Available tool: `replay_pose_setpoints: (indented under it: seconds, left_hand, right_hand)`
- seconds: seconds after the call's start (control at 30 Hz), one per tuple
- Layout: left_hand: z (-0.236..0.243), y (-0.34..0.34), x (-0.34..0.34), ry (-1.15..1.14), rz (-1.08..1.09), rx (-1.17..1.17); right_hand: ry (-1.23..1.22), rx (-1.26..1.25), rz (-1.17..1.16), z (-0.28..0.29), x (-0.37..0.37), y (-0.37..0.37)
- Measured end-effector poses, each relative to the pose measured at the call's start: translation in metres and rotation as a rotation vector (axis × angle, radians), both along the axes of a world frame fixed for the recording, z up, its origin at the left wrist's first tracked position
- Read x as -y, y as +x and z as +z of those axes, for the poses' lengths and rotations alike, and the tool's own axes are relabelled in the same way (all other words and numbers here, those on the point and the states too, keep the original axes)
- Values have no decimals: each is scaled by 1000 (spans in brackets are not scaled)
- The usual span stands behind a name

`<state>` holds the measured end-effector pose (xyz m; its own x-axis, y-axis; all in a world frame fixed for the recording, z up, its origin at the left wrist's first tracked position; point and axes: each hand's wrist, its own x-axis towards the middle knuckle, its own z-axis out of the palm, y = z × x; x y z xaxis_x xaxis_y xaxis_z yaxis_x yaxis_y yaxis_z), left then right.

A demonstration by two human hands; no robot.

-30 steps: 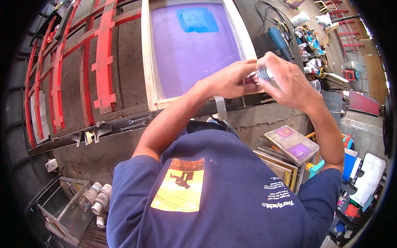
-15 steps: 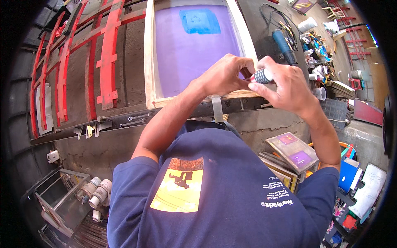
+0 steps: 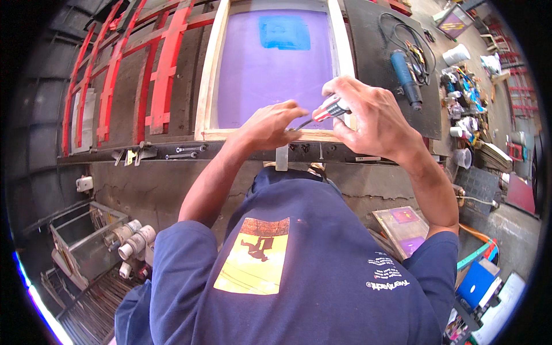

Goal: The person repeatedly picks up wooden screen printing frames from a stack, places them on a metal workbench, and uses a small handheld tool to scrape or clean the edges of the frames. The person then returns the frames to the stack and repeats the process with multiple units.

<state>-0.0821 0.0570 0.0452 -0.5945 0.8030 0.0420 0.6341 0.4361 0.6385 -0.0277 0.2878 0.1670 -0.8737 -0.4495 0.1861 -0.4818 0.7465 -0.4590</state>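
My right hand (image 3: 376,118) grips a small cylindrical thing (image 3: 332,109) in black, white and red, its red end toward my left hand. From that end a thin dark strip (image 3: 306,123) runs to the fingertips of my left hand (image 3: 265,126), which seem closed on it, though they are partly blurred. Both hands are over the near end of a wooden-framed printing screen (image 3: 210,86). Its purple mesh (image 3: 270,75) bears a bright blue patch (image 3: 284,33) near the far end.
Red slatted bars (image 3: 164,77) stand left of the screen. On the right lie a blue heat gun-like tool (image 3: 405,77) and a coiled black cable (image 3: 397,29). Wrenches (image 3: 187,152) rest along the table's front edge. Another screen (image 3: 402,227) leans below my right arm.
Both hands have drawn slightly apart and moved left. The dark strip now shows between them, and the cylindrical thing has turned in my right hand. The view has shifted a little.
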Motion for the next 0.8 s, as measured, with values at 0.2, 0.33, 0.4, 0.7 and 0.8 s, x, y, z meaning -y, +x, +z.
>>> replay_pose_setpoints:
  seconds: [0.2,0.33,0.4,0.7,0.8]
  left_hand:
    - [-52,31,11,-198,272,36]
    - [-73,49,-2,-3,388,-111]
    - [-72,57,-7,-14,481,-124]
    - [-51,92,-10,165,744,-105]
    - [-40,107,17,148,829,-200]
  right_hand:
    - [-249,-13,8,-25,-18,3]
    - [-324,-33,0,-38,-27,16]
    - [-361,-31,26,-41,-27,19]
    - [-730,314,-76,-36,-46,34]
    - [-984,727,-9,-61,-51,18]
